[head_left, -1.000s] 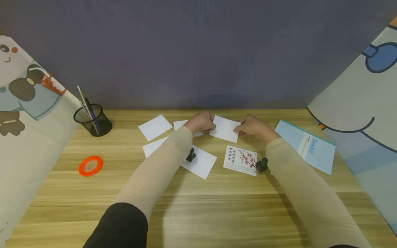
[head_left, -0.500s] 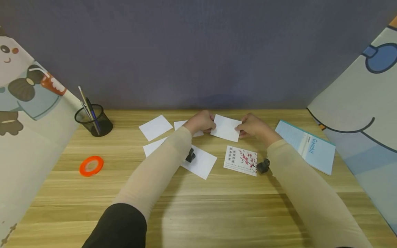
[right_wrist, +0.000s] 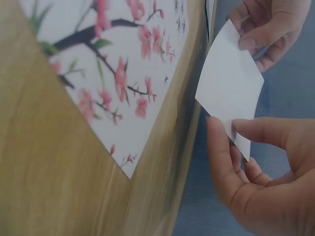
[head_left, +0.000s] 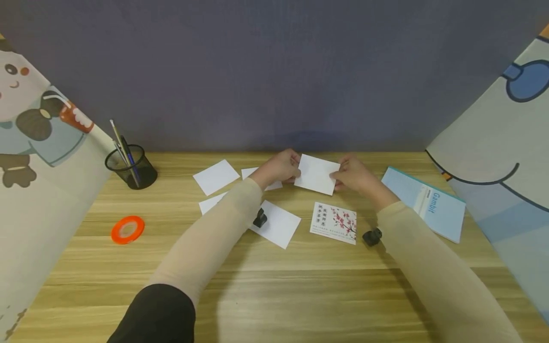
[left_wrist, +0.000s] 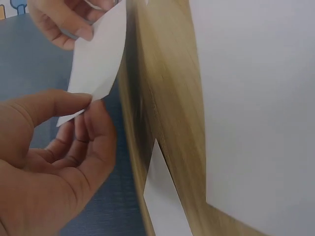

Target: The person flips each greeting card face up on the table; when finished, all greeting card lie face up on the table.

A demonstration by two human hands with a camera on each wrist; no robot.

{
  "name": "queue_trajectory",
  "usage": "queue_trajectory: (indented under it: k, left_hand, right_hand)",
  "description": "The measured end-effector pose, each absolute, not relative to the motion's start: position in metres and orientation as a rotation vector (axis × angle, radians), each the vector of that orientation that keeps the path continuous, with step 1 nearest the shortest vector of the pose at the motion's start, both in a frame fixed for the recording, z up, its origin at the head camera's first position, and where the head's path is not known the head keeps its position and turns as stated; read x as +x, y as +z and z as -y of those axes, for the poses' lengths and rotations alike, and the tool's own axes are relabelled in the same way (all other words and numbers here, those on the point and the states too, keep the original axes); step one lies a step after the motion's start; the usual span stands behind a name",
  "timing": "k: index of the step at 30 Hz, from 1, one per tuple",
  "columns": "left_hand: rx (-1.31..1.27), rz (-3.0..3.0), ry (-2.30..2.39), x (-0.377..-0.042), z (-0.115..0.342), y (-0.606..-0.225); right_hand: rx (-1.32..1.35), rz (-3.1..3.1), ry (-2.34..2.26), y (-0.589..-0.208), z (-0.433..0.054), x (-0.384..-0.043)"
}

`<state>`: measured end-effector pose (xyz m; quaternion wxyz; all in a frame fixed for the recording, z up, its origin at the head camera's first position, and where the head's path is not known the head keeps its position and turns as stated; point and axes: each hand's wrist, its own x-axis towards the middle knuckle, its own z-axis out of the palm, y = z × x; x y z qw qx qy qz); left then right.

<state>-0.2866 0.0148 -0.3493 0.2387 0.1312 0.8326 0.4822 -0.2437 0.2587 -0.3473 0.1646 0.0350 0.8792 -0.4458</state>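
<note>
A blank white card [head_left: 317, 174] is held up off the table near its back edge, slightly bowed. My left hand [head_left: 280, 167] pinches its left edge between thumb and fingers. On the opposite edge my right hand [head_left: 353, 175] grips it the same way, as the right wrist view shows with the card [right_wrist: 230, 81] between both hands. Below it on the table lies a card printed with red blossoms and Chinese characters [head_left: 333, 223]. White cards lie left of it: one at the back left [head_left: 216, 177], others partly hidden by my left arm.
A black mesh pen cup [head_left: 132, 166] stands at the back left, with an orange tape roll [head_left: 127, 229] in front of it. A light blue notebook [head_left: 424, 204] lies at the right. A dark grey wall [head_left: 274, 71] rises behind the wooden table [head_left: 274, 295].
Both hands have moved slightly right with the white card, and it sits a little higher in view. The grip stays the same; the cards on the table have not moved.
</note>
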Motion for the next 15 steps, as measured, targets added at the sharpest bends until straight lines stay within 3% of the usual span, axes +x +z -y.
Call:
queue_trajectory:
  k: [15]
  left_hand:
    - [0.665, -2.422, 1.319, -0.275, -0.007, -0.352]
  right_hand:
    - [-0.014, -2.712, -1.364, -0.344, -0.261, -0.226]
